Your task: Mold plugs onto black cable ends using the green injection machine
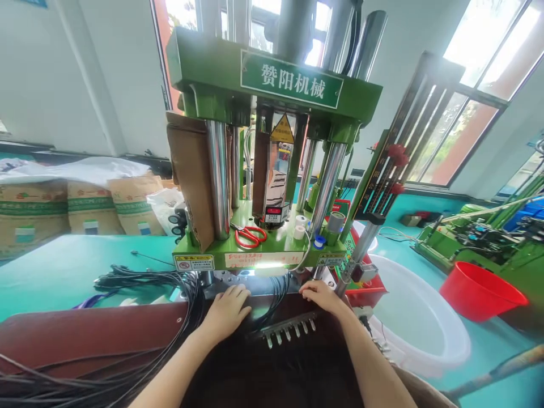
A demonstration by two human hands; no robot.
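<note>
Black cables (277,296) bunch between left hand (227,310) and right hand (322,296), apart from visible fingertips. Left fingers extended, thumb apart; right fingers bent, can't tell if holding. Pronged metal bar (289,326) nearer the wearer.

Black cables (277,296) partly obstruct the low gap beneath the green plate (283,242).

Press (280,242) green, nameplate (292,79) green with white characters. Cables (196,297) black. Scissor handles (250,245) red. Warning triangle (283,131) yellow. Tub (459,340) white; bucket (476,297) plain red. Sacks (38,199) tan, green-banded. Floor (501,354) teal. Reflected shirt (277,190) white with dark stripes.
</note>
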